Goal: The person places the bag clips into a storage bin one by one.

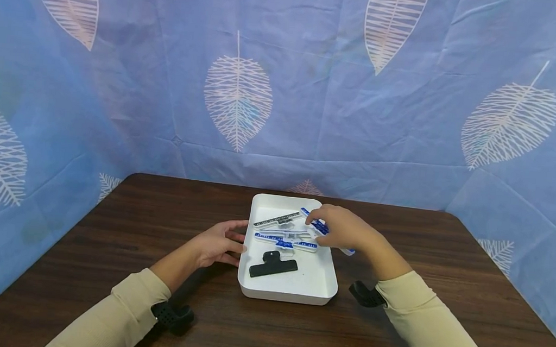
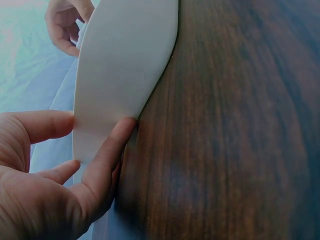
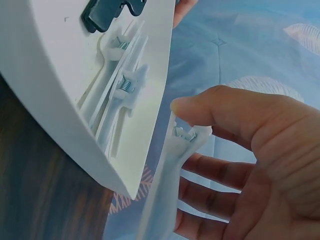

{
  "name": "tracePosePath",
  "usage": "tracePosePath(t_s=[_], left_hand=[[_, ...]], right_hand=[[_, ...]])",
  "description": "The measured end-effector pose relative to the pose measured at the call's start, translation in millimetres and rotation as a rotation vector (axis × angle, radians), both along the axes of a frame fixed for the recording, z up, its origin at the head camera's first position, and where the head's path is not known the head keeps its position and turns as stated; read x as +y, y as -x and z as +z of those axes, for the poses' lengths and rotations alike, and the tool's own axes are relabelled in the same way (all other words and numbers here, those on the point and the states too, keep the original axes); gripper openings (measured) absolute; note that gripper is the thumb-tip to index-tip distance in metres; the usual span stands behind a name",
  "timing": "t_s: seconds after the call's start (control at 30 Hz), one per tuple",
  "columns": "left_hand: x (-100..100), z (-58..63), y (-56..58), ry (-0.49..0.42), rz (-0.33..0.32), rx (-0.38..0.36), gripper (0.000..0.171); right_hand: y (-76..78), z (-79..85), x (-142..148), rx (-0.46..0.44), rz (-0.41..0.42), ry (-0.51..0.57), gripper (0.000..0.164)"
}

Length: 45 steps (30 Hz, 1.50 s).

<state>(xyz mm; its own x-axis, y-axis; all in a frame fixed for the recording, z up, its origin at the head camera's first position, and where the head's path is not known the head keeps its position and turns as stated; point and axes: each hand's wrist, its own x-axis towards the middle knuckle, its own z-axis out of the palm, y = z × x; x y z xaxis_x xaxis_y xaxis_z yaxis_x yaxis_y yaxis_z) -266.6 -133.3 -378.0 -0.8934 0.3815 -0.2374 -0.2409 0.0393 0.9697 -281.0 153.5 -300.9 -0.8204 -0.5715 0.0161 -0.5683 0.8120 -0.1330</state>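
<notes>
A white rectangular tray stands on the brown table. Against its left wall, my left hand rests extended fingers; in the left wrist view the fingertips touch the outer side. Over the tray's right edge, my right hand pinches a blue-and-white long spring clip between thumb and fingers, slanting across the rim in the head view. Inside the tray lie a black-and-white long clip, a blue-and-white long clip and a wide black bulldog clip. Other pale clip parts overlap between them.
Dark wood table spreads around the tray on all sides. Behind it hangs a blue cloth with white leaf prints. Black bands sit at both wrists.
</notes>
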Motion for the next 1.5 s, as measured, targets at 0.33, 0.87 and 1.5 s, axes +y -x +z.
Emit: tracePosePath(t_s=[0.33,0.87,1.5], left_hand=[[0.1,1.4,-0.4,-0.008,0.000,-0.010,0.071],[0.2,0.3,0.7,-0.016,-0.010,-0.003,0.071],[0.3,2.7,-1.5,-0.014,-0.012,0.001,0.071]], right_hand=[[14.5,-4.1,-14.7,-0.049,0.041,0.026,0.034],[29.4,-15.8,-25.9,-0.107,0.012,0.043,0.034],[39.2,-22.2,-36.9,-0.164,-0.052,0.060,0.035]])
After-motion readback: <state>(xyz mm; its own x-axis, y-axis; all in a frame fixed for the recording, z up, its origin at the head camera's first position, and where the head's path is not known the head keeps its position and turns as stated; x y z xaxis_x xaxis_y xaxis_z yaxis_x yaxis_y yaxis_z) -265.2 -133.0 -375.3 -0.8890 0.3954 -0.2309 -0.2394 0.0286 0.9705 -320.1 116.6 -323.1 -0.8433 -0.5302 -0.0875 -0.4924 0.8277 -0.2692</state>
